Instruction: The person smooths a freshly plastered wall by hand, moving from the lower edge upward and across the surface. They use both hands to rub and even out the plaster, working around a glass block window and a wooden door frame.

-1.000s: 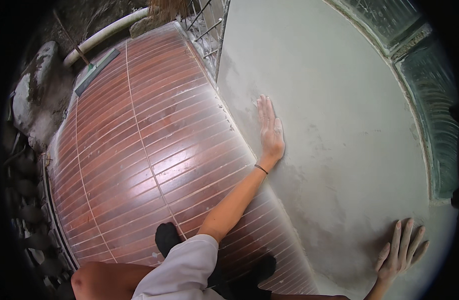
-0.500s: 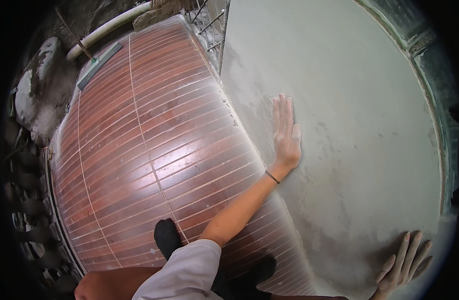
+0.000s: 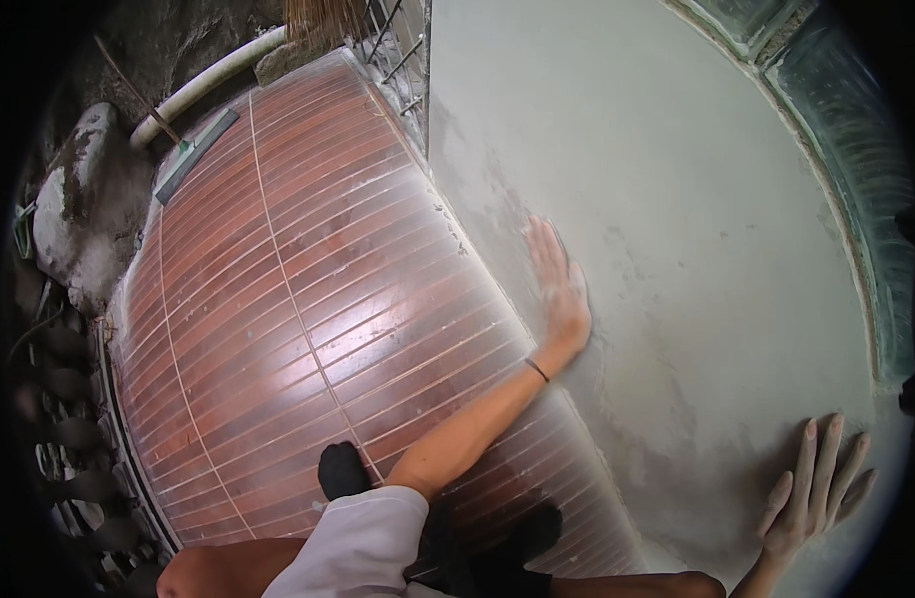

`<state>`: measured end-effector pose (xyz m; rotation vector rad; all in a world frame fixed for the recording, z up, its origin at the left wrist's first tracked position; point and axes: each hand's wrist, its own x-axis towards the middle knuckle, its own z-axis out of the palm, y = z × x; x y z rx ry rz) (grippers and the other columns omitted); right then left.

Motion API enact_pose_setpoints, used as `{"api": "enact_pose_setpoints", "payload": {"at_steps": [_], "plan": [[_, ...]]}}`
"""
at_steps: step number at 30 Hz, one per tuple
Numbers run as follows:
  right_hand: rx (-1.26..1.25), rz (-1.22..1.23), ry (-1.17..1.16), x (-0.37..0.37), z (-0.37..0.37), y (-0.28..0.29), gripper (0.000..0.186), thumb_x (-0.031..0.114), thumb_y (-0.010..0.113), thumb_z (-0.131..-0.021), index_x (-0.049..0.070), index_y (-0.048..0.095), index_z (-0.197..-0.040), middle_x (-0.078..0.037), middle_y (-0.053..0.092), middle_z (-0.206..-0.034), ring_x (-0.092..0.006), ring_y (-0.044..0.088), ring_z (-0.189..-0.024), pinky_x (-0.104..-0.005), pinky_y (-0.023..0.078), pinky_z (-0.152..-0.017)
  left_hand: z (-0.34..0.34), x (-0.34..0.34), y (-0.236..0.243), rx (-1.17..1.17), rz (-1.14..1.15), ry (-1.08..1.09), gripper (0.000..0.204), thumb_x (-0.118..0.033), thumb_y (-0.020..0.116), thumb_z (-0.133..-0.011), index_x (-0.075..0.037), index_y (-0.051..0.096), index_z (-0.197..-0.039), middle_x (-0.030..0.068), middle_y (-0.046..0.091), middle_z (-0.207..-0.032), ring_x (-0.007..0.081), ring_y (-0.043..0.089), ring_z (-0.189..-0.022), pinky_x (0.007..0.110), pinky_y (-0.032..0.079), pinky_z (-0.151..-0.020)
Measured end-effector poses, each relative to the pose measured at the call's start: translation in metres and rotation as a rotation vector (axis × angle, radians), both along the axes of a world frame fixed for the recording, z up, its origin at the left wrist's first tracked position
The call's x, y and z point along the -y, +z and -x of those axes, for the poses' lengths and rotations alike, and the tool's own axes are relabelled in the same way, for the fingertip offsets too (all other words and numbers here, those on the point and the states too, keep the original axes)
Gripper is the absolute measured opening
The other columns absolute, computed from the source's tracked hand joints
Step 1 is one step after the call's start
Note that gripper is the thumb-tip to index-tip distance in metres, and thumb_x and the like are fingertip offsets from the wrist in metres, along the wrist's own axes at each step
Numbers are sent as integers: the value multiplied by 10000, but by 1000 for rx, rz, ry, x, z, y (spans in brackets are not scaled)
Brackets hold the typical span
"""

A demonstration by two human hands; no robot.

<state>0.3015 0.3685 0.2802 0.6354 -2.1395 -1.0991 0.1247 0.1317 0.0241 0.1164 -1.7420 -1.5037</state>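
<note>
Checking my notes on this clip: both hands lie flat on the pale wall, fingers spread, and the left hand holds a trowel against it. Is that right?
Not quite. The head view shows the left hand empty, with no trowel: its bare palm lies flat on the pale wall. The rest holds: the right hand is also flat on the wall, fingers spread.

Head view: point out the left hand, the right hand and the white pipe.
left hand (image 3: 559,289), head view, back of the hand, flat on the pale wall.
right hand (image 3: 811,493), head view, back of the hand, fingers spread.
white pipe (image 3: 213,82), head view, mid-length of the tube.
</note>
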Motion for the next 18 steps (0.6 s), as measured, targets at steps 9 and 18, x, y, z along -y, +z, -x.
{"api": "enact_pose_setpoints", "payload": {"at_steps": [9, 18], "plan": [[29, 43, 23, 8, 0, 4, 444, 289, 321, -991, 145, 648, -1255, -43, 592, -1346, -333, 404, -1374, -514, 90, -1190, 86, 81, 7, 101, -313, 65, 585, -326, 201, -1055, -10, 80, -1532, 166, 31, -1611, 349, 8, -1483, 439, 11, -1205], [-101, 112, -82, -14, -14, 32, 487, 300, 319, -1011, 35, 546, -1350, -176, 485, -1433, -362, 342, -1405, -511, 108, -1180, 19, 3, 18, 70, -117, 22, 581, -300, 193, -1048, 18, 93, -1524, 204, 35, -1602, 353, 11, -1482, 450, 14, -1204]]}}
